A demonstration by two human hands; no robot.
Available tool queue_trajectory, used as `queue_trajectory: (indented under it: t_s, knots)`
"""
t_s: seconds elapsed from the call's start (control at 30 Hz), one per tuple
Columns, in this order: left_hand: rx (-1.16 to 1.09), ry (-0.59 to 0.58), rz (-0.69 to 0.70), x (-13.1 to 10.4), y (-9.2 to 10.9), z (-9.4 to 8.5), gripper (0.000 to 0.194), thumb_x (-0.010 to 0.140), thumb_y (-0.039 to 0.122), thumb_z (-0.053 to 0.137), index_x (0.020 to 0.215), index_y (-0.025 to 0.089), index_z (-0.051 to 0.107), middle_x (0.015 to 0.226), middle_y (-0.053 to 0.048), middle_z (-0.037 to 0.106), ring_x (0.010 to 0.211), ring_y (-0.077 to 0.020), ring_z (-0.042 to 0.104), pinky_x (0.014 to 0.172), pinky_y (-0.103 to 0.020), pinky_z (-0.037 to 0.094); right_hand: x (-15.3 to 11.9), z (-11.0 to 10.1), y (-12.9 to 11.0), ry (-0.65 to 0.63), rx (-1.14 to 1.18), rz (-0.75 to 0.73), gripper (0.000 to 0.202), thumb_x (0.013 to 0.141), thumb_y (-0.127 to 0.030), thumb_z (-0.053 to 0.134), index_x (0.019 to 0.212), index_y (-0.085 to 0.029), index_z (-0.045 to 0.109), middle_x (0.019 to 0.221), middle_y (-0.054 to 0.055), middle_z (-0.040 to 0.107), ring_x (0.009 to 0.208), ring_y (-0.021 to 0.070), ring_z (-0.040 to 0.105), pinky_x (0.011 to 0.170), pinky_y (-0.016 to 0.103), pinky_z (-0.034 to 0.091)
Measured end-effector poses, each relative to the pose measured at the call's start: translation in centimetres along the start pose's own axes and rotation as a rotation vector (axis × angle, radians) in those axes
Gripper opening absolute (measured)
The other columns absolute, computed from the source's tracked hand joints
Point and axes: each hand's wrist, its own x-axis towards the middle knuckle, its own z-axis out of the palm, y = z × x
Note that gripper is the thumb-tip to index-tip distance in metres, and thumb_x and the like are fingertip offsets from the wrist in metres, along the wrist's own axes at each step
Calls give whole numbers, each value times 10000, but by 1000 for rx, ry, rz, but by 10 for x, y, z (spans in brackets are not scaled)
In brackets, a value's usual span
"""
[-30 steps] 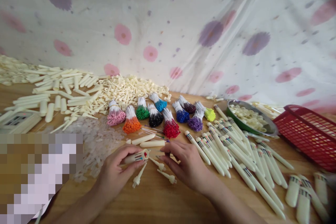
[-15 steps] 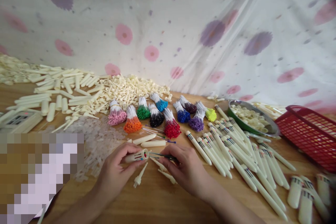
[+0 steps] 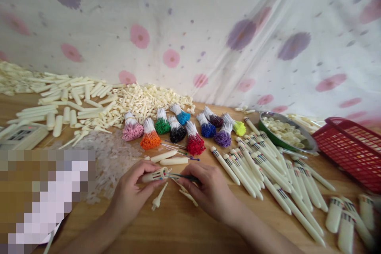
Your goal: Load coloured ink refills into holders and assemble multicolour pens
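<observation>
My left hand [image 3: 131, 190] is closed around a cream slotted pen barrel [image 3: 154, 175], its open end facing right. Dark tweezers [image 3: 186, 177] are pinched in my right hand [image 3: 208, 190], their tips at the barrel's open mouth. Small coloured bits show inside that mouth. Below the barrel lies a cream pointed part [image 3: 159, 197] on the table. Just beyond my hands are two loose cream tubes [image 3: 174, 161] and several thin refills [image 3: 178, 149]. Behind these stand bundles of refills with coloured ends, such as red [image 3: 195, 143] and orange [image 3: 150, 139].
Many assembled pens [image 3: 268, 162] lie at the right, near a green-sided metal bowl [image 3: 285, 133] of cream parts and a red basket [image 3: 351, 151]. Cream tubes and parts [image 3: 133, 101] pile up at the back left. Clear pieces [image 3: 110, 162] are spread left of my hands.
The tweezers have tilted slightly and their tips sit a little closer to the barrel's mouth. Both hands stay in nearly the same place.
</observation>
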Motion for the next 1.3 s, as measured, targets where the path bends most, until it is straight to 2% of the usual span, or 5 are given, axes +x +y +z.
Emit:
queue_trajectory:
  t_s: [0.33, 0.73, 0.87, 1.1, 1.3]
  knots:
    - [15, -8, 4, 0, -1, 0, 115, 707, 179, 673, 804, 227, 635, 820, 5, 690, 777, -152, 662, 678, -222, 546, 2, 0, 2, 38, -16, -72, 166, 859, -253, 522, 728, -162, 570, 619, 2, 568, 546, 101, 480, 528, 202, 337]
    - [34, -90, 118, 0, -2, -1, 228, 695, 210, 714, 917, 255, 688, 881, -13, 736, 818, -167, 688, 750, -240, 554, 3, -4, 9, 109, -168, -400, 205, 888, -177, 463, 706, -148, 552, 586, 13, 573, 529, 103, 466, 509, 212, 323]
    - [-1, -94, 61, -1, 0, 1, 170, 696, 202, 705, 857, 236, 662, 846, -9, 719, 782, -166, 683, 706, -242, 560, 2, -6, 7, 115, -187, -429, 157, 881, -177, 484, 747, -151, 560, 614, 19, 594, 556, 113, 498, 525, 217, 343]
    - [-23, -14, -9, -3, -3, 3, 137, 710, 171, 665, 756, 219, 545, 814, 5, 638, 776, -150, 645, 659, -232, 538, 2, -20, 17, 99, -230, -278, 146, 895, -275, 486, 859, -162, 571, 728, 41, 633, 652, 141, 563, 585, 233, 381]
    - [-11, 42, 17, -1, -7, 2, 171, 706, 158, 665, 754, 224, 515, 793, 21, 602, 775, -133, 623, 678, -212, 523, -15, -35, 39, -205, -395, 47, 137, 893, -288, 475, 842, -198, 567, 814, 22, 614, 736, 154, 575, 625, 238, 384]
